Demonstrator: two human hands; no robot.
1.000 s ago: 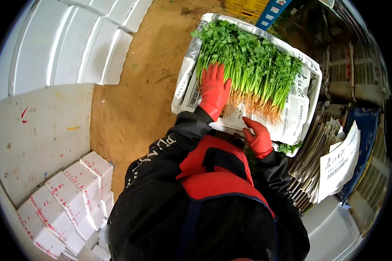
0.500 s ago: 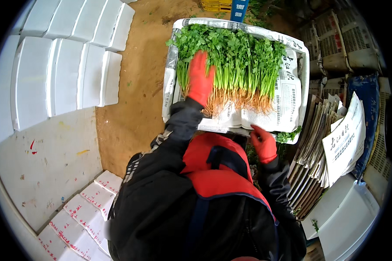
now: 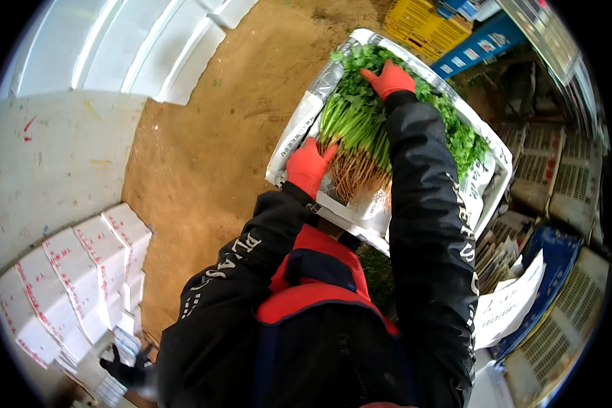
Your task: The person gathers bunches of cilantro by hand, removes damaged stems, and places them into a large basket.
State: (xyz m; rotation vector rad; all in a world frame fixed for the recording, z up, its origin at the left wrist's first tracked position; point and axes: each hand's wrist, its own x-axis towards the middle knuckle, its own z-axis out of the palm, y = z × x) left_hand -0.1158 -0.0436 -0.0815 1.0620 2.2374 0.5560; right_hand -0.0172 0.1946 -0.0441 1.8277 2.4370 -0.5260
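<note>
A layer of leafy green herbs that look like coriander, with brownish roots toward me, lies in a white foam box lined with printed newspaper. My left hand, in a red glove, is at the left edge of the layer, beside the stem bases, its thumb and forefinger apart. Reaching over the far side, my right hand, also red-gloved, rests on the leaves with its thumb stretched to the left. My right forearm covers part of the stems and roots.
White foam boxes stand at the upper left, and more with red marks at the lower left. A black-gloved hand shows there. Yellow crates stand beyond; newspapers and slatted crates are to the right.
My view has turned, so the box appears tilted. My left hand has moved from atop the stems to their left edge. My right hand has gone from the near rim to the far leaves.
</note>
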